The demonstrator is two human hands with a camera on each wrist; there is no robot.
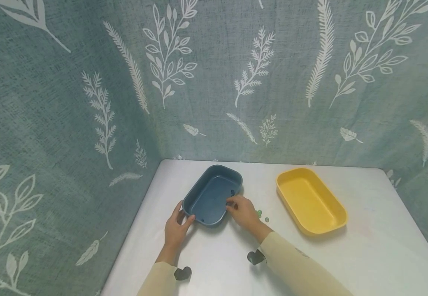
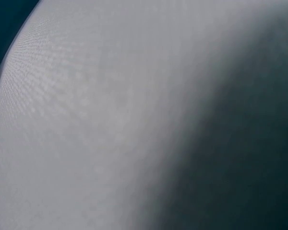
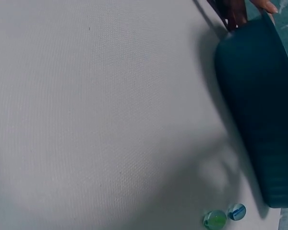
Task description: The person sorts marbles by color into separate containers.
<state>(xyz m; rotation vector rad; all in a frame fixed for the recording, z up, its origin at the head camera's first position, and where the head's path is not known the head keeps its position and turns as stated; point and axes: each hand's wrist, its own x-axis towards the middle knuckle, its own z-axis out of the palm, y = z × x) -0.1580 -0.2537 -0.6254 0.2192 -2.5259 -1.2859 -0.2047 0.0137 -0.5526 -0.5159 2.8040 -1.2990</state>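
Observation:
A dark blue rectangular tub (image 1: 211,201) stands at a slant on the white table. At its near left corner my left hand (image 1: 175,230) grips it, thumb at the rim and fingers along the outer wall. My right hand (image 1: 243,210) reaches over the right rim with curled fingers, the fingertips just inside the tub; I cannot tell whether they pinch something. Small dark round pieces (image 1: 232,192) show inside by the right wall. Outside it, beside the right hand, lie several green glass marbles (image 1: 259,213). In the right wrist view, a clear marble with blue inside (image 3: 237,212) lies near the tub.
To the right stands a yellow rectangular tub (image 1: 312,201) with its inner floor showing. A leaf-patterned grey-green cloth (image 1: 214,123) hangs behind and to the left of the white table (image 1: 214,271). The left wrist view shows mostly blurred white surface and a dark shape.

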